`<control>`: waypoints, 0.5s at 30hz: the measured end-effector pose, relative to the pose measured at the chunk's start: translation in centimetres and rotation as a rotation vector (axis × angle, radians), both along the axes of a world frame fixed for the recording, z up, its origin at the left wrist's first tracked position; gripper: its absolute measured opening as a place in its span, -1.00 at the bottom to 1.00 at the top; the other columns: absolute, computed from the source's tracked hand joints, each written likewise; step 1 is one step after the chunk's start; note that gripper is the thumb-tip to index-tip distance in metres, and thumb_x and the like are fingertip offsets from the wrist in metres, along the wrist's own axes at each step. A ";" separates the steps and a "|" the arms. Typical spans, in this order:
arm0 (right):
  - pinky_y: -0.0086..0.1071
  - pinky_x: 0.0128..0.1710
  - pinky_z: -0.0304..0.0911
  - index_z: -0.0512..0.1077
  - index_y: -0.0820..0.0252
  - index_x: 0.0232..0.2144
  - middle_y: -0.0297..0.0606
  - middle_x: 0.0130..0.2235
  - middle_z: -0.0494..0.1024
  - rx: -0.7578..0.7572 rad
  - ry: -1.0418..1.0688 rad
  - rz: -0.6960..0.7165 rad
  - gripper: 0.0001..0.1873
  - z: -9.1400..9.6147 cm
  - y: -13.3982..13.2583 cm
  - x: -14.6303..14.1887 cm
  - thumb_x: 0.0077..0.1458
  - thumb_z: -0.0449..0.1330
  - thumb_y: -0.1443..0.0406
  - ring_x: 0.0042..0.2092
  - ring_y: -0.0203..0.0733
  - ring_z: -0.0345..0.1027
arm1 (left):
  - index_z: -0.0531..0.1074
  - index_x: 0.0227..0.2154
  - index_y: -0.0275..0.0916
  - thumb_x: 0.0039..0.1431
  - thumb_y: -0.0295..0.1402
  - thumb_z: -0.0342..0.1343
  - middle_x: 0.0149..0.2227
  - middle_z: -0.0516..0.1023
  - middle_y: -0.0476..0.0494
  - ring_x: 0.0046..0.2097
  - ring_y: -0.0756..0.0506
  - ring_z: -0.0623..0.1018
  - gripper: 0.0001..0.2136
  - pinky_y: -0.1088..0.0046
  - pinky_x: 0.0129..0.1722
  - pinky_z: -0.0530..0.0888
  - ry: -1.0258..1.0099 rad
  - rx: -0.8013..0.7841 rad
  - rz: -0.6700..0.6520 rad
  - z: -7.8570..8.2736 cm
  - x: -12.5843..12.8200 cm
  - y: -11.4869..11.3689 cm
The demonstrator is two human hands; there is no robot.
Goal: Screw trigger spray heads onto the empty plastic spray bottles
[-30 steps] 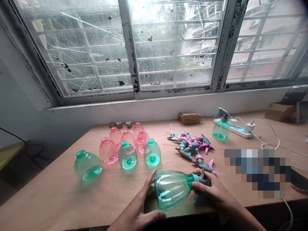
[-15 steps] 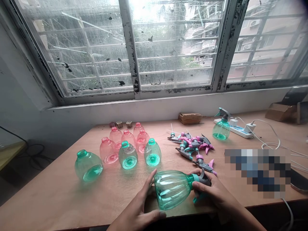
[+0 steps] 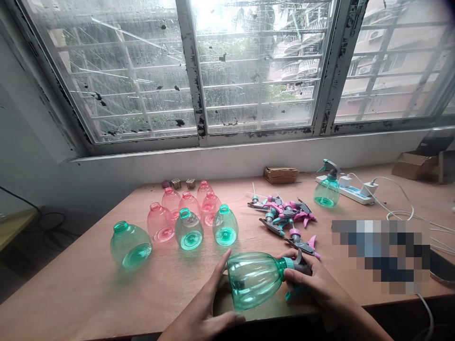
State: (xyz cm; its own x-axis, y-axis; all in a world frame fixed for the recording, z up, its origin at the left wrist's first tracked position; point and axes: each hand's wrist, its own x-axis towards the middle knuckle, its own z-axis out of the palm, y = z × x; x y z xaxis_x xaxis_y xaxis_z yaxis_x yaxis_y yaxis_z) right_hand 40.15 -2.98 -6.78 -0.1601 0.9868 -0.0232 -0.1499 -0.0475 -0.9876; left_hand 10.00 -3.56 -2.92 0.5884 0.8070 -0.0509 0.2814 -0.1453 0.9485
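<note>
A green transparent spray bottle [image 3: 254,280] lies sideways in the air near the table's front edge, its base towards the left. My right hand [image 3: 313,279] is closed around its grey and teal spray head [image 3: 301,266] at the neck. Beside the base, my left hand [image 3: 213,298] is spread, thumb and index finger wide apart; whether a fingertip touches the bottle I cannot tell. Behind the hands lies a pile of pink, teal and grey spray heads [image 3: 284,210]. Open green bottles [image 3: 225,227] and pink bottles [image 3: 160,225] stand to the left.
A complete green spray bottle [image 3: 327,192] stands at the back right by a white power strip [image 3: 355,192] with cables. A brown cardboard box [image 3: 280,174] lies against the wall. A pixelated patch [image 3: 380,255] covers part of the right side, beside a dark object.
The held bottle has turned slightly about its length; its ribs and reflections look different. Both hands stay almost in the same place.
</note>
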 end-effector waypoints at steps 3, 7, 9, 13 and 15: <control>-0.35 -0.43 0.31 0.49 0.23 -0.14 -0.35 -0.55 0.57 -0.005 -0.004 -0.003 -0.46 0.0 0.0 0.0 -0.04 0.47 0.02 -0.46 -0.15 0.42 | -0.25 0.44 0.06 0.15 -0.46 0.27 0.50 -0.07 -0.01 0.48 -0.23 0.00 -0.03 0.13 0.46 -0.02 0.011 -0.001 0.010 0.3 0.0 0.0; -0.34 -0.42 0.30 0.50 0.23 -0.13 -0.35 -0.54 0.56 -0.002 -0.020 -0.007 -0.45 -0.1 0.1 0.1 -0.04 0.47 0.00 -0.45 -0.14 0.43 | -0.21 0.45 0.04 0.14 -0.45 0.27 0.50 -0.05 -0.02 0.48 -0.27 0.00 -0.05 0.09 0.46 -0.02 0.024 0.002 0.025 0.5 0.0 0.0; -0.33 -0.42 0.31 0.50 0.23 -0.12 -0.35 -0.53 0.56 0.001 -0.028 -0.004 -0.44 -0.1 0.1 0.1 -0.04 0.47 0.00 -0.45 -0.14 0.43 | -0.21 0.45 0.01 0.14 -0.45 0.27 0.49 -0.01 -0.06 0.47 -0.29 0.00 -0.05 0.09 0.45 0.01 0.016 -0.007 0.020 0.5 0.0 0.0; -0.32 -0.41 0.34 0.50 0.25 -0.12 -0.34 -0.53 0.56 0.002 -0.021 0.007 -0.46 -0.2 0.1 0.1 -0.03 0.46 0.01 -0.45 -0.15 0.43 | -0.21 0.45 0.01 0.14 -0.46 0.26 0.48 0.03 -0.06 0.47 -0.27 0.01 -0.06 0.09 0.45 0.02 0.012 -0.012 0.027 0.7 0.0 -0.1; -0.31 -0.40 0.36 0.50 0.24 -0.12 -0.34 -0.52 0.56 -0.008 -0.015 0.008 -0.46 -0.2 0.1 0.1 -0.03 0.47 0.01 -0.44 -0.14 0.43 | -0.19 0.44 0.02 0.14 -0.46 0.26 0.48 0.03 -0.05 0.47 -0.27 0.02 -0.06 0.09 0.45 0.01 0.018 -0.011 0.037 0.7 0.0 -0.1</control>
State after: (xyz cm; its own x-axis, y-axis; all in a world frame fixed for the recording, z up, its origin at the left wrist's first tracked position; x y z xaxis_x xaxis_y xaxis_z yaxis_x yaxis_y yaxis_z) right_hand 40.27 -2.87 -6.93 -0.1674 0.9853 -0.0336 -0.1342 -0.0565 -0.9893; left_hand 9.96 -3.66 -2.24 0.5572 0.8274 -0.0701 0.3037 -0.1246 0.9446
